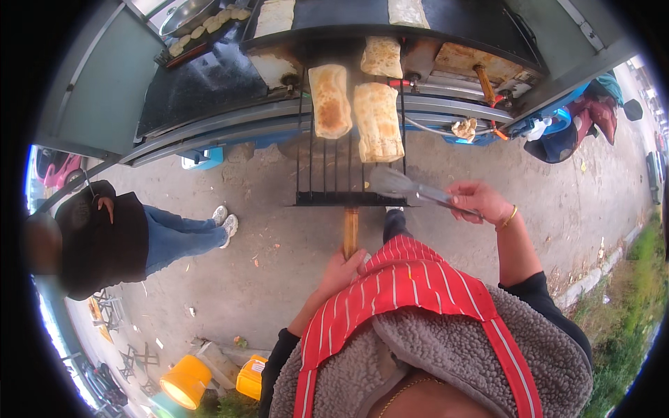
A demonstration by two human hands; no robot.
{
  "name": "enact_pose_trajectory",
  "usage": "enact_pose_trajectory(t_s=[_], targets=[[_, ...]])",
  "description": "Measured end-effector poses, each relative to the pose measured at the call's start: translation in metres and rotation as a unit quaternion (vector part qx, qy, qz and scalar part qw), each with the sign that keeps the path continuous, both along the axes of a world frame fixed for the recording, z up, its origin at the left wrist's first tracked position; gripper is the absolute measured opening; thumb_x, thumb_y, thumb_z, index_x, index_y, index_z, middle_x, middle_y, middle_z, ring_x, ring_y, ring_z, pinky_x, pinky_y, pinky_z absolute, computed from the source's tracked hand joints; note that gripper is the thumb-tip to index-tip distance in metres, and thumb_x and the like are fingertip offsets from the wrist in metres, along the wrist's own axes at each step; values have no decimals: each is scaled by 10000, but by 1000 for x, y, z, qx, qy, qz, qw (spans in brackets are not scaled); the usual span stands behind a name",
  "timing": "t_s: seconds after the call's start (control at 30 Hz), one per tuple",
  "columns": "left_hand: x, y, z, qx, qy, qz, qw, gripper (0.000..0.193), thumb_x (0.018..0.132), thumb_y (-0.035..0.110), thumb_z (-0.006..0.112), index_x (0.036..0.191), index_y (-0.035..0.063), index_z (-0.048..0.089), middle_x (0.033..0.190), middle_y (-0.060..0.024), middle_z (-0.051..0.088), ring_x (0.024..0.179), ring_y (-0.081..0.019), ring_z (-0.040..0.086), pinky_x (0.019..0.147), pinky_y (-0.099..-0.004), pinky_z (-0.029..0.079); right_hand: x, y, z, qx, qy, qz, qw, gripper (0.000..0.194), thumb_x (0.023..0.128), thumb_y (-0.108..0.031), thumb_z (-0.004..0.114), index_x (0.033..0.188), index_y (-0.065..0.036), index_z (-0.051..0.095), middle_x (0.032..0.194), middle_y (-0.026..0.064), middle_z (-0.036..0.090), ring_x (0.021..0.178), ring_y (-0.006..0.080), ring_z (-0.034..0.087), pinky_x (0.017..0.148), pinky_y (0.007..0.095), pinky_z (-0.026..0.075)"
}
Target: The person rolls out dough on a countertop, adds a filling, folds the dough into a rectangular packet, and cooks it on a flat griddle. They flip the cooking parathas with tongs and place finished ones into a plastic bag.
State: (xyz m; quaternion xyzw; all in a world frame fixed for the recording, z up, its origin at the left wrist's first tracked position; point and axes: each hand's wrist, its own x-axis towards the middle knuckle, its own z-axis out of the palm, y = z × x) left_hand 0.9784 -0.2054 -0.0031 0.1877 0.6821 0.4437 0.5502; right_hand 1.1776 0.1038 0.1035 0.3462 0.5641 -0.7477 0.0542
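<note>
My left hand is closed around the wooden handle of a black wire rack, which is drawn out from beneath the griddle. On the rack lie a browned flatbread, a paler puffed flatbread and, farther back, a third flatbread. My right hand grips metal tongs, blurred by motion. Their broad tips hover over the rack's front right, just short of the paler flatbread, and appear to hold nothing. Whether they touch the rack's bars cannot be told.
Two doughy sheets lie on the black griddle. At the back left, small dough rounds sit beside a steel bowl. A person stands at left. Yellow buckets stand behind me, and a gas hose runs below the counter.
</note>
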Motion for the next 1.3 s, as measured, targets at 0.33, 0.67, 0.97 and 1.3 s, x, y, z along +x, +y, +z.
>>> enact_pose_trajectory(t_s=[0.33, 0.67, 0.97, 1.3], targets=[[0, 10, 7, -1, 0, 30, 1000, 315, 962, 319, 648, 1030, 21, 573, 713, -24, 610, 653, -118, 580, 595, -303, 469, -129, -4, -1, -59, 32, -101, 993, 272, 966, -273, 648, 1126, -56, 619, 716, 67, 632, 415, 73, 459, 339, 249, 307], [-12, 44, 24, -12, 42, 8, 999, 357, 954, 361, 646, 1007, 14, 581, 711, -37, 628, 651, -128, 596, 609, -318, 477, -116, 55, 46, 109, 38, -134, 984, 279, 940, -246, 680, 1132, -45, 659, 714, 38, 628, 431, 56, 447, 368, 220, 302], [-69, 179, 47, 38, -23, 86, 995, 260, 1012, 303, 582, 906, 75, 514, 663, 1, 501, 590, -124, 485, 590, -295, 420, -81, 118, 46, 178, 46, -269, 945, 268, 983, -201, 630, 1159, 0, 622, 718, 54, 642, 402, 51, 429, 368, 207, 282], [-143, 336, 31, 78, -56, 165, 982, 288, 1000, 344, 613, 1012, 84, 489, 714, 6, 496, 616, -113, 490, 606, -289, 466, -68, 167, 45, 167, 22, -159, 973, 301, 933, -108, 670, 1203, 22, 646, 738, 54, 663, 464, 31, 469, 388, 196, 323]])
